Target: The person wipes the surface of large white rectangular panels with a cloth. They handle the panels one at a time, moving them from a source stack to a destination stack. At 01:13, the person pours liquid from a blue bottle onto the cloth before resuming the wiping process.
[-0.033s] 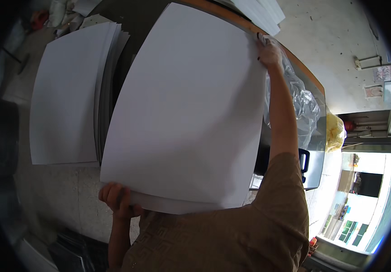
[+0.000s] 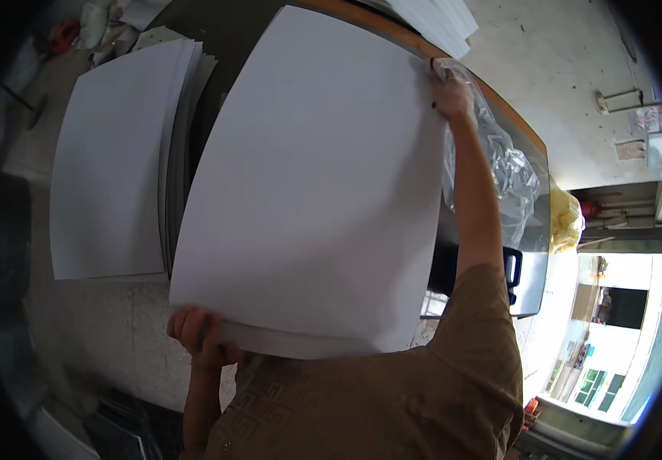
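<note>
Large white sheets (image 2: 308,176) lie in front of me, reaching from my body towards the far edge of the table. At their near left corner my left hand (image 2: 197,336) is closed round the edge, its fingers curled. My right arm stretches forward, and my right hand (image 2: 452,93) grips the far right corner of the sheets. Part of its fingers is hidden by the edge and by clear plastic. Along the near edge more than one layer shows. To the left stands a separate stack of white sheets (image 2: 112,169), its right side slightly fanned.
Crumpled clear plastic (image 2: 511,172) lies on the table right of my forearm. Close to my right sleeve is a dark blue handled object (image 2: 513,266). A yellow bag (image 2: 566,221) sits past the table's right end. More white sheets (image 2: 442,23) lie beyond the wooden table edge (image 2: 526,138).
</note>
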Demonstrator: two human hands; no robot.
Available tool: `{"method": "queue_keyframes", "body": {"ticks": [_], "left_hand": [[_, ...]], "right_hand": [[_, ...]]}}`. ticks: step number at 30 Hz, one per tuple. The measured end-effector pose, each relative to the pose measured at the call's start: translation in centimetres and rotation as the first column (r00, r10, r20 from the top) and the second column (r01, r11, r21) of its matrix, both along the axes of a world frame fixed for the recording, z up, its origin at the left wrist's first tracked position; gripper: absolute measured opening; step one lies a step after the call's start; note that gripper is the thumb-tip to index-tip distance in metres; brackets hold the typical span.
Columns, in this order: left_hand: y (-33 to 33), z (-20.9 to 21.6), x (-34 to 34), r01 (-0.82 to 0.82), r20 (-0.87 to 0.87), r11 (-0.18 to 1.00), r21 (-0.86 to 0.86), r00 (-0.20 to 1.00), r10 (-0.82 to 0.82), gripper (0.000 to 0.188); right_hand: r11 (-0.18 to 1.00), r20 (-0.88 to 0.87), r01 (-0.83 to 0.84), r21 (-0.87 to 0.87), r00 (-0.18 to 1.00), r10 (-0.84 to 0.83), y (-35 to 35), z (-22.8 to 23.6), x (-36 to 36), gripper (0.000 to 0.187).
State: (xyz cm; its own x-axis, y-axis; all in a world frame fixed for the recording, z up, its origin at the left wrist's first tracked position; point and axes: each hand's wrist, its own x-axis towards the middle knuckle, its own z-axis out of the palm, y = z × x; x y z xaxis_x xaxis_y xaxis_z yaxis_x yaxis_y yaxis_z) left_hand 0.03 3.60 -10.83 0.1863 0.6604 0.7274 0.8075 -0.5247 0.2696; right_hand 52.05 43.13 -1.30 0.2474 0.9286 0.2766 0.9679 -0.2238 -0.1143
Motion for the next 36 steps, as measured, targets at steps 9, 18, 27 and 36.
{"method": "queue_keyframes", "body": {"ticks": [9,18,27,36], "left_hand": [[0.0,4.4,-0.7,-0.059,0.178,0.986,-0.158,0.980,0.087,0.046],[0.9,7.6,-2.7,-0.015,0.165,0.829,-0.560,0.978,0.129,0.048],[2.1,8.9,0.6,0.649,0.982,0.738,-0.183,0.147,0.115,0.038],[4.3,9.6,3.4,0.786,0.978,0.618,-0.027,-0.107,0.179,0.029]], "right_hand": [[0.835,-0.051,-0.545,-0.077,0.838,0.543,-40.6,2.1,-12.2,0.061],[0.921,-0.065,-0.318,0.225,0.938,0.340,-47.1,0.3,-15.9,0.061],[0.905,-0.097,-0.353,0.239,0.918,0.384,-45.8,0.0,-15.7,0.062],[0.910,-0.223,-0.273,0.312,0.910,0.349,-45.5,3.4,-15.4,0.050]]}}
